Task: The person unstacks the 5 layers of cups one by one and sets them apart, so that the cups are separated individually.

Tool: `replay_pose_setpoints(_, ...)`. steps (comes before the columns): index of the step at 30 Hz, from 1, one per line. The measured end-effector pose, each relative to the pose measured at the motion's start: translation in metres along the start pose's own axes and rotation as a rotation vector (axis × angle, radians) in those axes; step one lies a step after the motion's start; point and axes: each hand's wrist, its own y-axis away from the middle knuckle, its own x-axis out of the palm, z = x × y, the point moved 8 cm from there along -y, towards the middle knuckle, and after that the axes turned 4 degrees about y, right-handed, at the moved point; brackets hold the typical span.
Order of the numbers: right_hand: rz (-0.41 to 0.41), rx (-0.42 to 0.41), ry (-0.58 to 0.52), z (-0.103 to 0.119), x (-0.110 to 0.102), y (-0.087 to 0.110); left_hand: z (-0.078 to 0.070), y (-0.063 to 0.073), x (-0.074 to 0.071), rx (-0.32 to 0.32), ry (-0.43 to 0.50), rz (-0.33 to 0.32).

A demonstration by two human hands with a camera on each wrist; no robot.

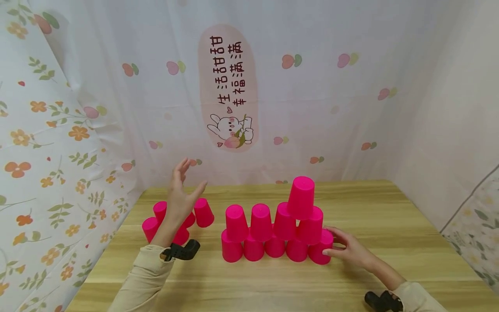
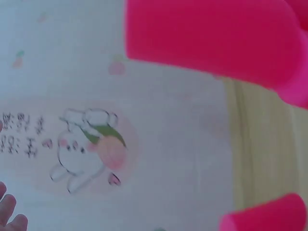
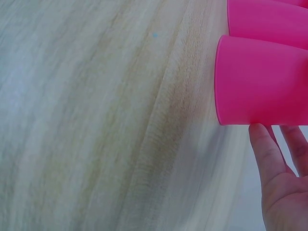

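Several upside-down pink cups form a stepped stack: a bottom row (image 1: 253,251), a second row (image 1: 260,223) over it, and one top cup (image 1: 301,197) at the right. My right hand (image 1: 352,250) is at the rightmost bottom cup (image 1: 320,255), its thumb and fingertips against that cup's right side. In the right wrist view, the thumb (image 3: 264,149) meets the edge of the cup (image 3: 260,82). Raised over the cups on the left, my left hand (image 1: 181,201) has its thumb spread from its fingers and holds nothing. It partly hides those cups.
Several more upside-down pink cups stand at the left of the wooden table (image 1: 273,286), among them a separate cup (image 1: 204,213) right of the left hand. Behind the table hangs a printed curtain (image 1: 312,108). Black wrist mounts (image 1: 181,250) sit at both sleeves.
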Motion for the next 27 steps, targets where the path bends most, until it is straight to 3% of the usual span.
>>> replay_pose_setpoints(3, 0.003, 0.022, -0.001, -0.003, 0.001, 0.001, -0.021, -0.011, 0.012, 0.021, 0.036, 0.022)
replay_pose_setpoints(8, 0.002, 0.024, 0.000, -0.003, 0.001, 0.001, -0.020, -0.026, 0.036, 0.073, 0.061, 0.056)
replay_pose_setpoints(12, -0.001, 0.008, -0.011, -0.002, 0.001, 0.001, -0.036, -0.030, 0.062, 0.112, 0.101, 0.107)
replay_pose_setpoints(18, 0.007, -0.004, -0.010, -0.001, 0.000, 0.001, -0.054, -0.024, 0.104, 0.137, 0.190, 0.208)
replay_pose_setpoints(27, 0.011, 0.009, 0.002, -0.002, 0.001, 0.000, -0.073, -0.005, 0.162, 0.139, 0.228, 0.389)
